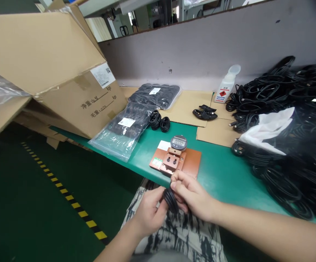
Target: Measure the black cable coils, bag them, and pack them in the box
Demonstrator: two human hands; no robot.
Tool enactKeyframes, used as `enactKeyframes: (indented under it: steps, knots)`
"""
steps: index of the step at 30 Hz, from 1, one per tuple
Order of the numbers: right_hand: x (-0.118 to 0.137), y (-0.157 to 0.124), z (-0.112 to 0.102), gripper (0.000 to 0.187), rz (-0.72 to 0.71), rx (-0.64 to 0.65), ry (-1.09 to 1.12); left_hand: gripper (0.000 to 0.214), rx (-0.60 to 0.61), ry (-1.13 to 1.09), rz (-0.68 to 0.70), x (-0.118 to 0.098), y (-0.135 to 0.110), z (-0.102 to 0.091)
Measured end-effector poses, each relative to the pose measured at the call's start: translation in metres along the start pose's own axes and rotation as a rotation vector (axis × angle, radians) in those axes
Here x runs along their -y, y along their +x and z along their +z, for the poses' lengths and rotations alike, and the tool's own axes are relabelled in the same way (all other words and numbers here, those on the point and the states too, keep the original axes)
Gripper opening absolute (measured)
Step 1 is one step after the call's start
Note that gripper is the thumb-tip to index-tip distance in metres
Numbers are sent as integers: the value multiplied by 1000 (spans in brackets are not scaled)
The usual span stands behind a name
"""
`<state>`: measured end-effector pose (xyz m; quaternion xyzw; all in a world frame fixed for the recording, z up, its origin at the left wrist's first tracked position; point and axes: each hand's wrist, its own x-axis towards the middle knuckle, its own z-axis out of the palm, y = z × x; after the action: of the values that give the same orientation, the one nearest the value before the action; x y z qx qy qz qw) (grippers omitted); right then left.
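Observation:
A coiled black cable [171, 201] is held over my lap, just off the bench's front edge. My left hand [152, 208] is closed around the coil's left side. On its other side my right hand [188, 193] is also closed on the cable, with thumb and forefinger pinched at the top near the gauge. Whatever is inside that pinch is too small to make out. Right beyond my fingers stands a digital dial gauge [178, 142], its display reading about 0.00, mounted with a copper-coloured block [171, 162] on a brown base plate [194, 162].
Two small cable coils [160, 122] lie beside a clear bag of cables [127, 122]; another filled bag [156, 95] lies behind. A big cardboard box [78, 102] stands left. Rightward are a cable bundle [205, 112], a white bottle [225, 87], a large cable heap [283, 182] and white cloth [267, 127].

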<state>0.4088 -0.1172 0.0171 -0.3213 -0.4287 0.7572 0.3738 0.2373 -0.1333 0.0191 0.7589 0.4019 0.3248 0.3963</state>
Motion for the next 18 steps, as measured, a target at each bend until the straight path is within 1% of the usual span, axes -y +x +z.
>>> enactKeyframes:
  steps: [1, 3, 5, 6, 8, 11, 13, 16, 18]
  knots:
    - [0, 0, 0, 29, -11, -16, -24, 23, -15, -48, -44, 2, -1, 1]
    - [1, -1, 1, 29, -59, -84, -103, 26, -39, -189, -184, 6, -2, 3]
    - [2, -2, -1, 23, -158, -151, -249, 26, -39, -356, -334, 11, -4, 4]
    - [2, -3, -2, 18, -228, -158, -349, 26, -29, -427, -391, 13, -4, 4]
    - [3, -4, -7, 10, -371, -107, -566, 28, -7, -518, -456, 17, -4, 4]
    - [7, -4, -15, 20, -554, -9, -848, 35, 11, -563, -488, 18, 0, 1]
    - [9, -2, -19, 26, -636, 20, -1019, 41, 10, -580, -483, 17, 4, -1]
    - [11, 2, -23, 27, -686, 15, -1199, 47, 8, -607, -451, 18, 12, -2]
    - [11, 4, -24, 26, -699, -23, -1221, 47, 7, -620, -438, 20, 17, -1]
